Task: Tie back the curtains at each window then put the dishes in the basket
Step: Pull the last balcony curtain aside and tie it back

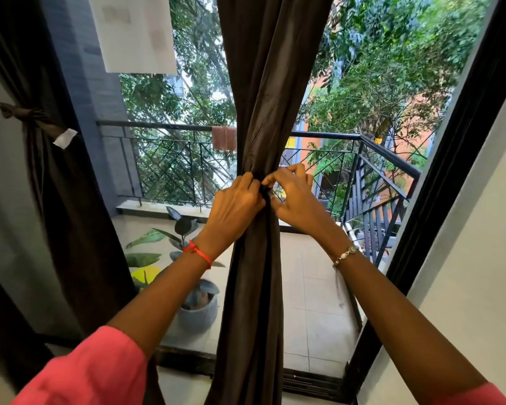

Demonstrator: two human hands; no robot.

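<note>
Dark cloth: our curtain [263,83] hangs upright mid-window, long axis vertical, cinched at its waist.
Left hand [235,201]: we curl our fingers closed on the gathered fabric at the waist.
Right hand [292,197]: we pinch a dark tie at the same spot, the other fingers loosely bent.
Side curtain [56,171]: already tied back at the left, a white tag [65,138] on its band; no print we can read.
Pot [199,312]: grey, on the balcony floor, holding a broad-leafed plant [181,229].
Paper [133,33]: white sheet at the glass, its marks blurred.
</note>
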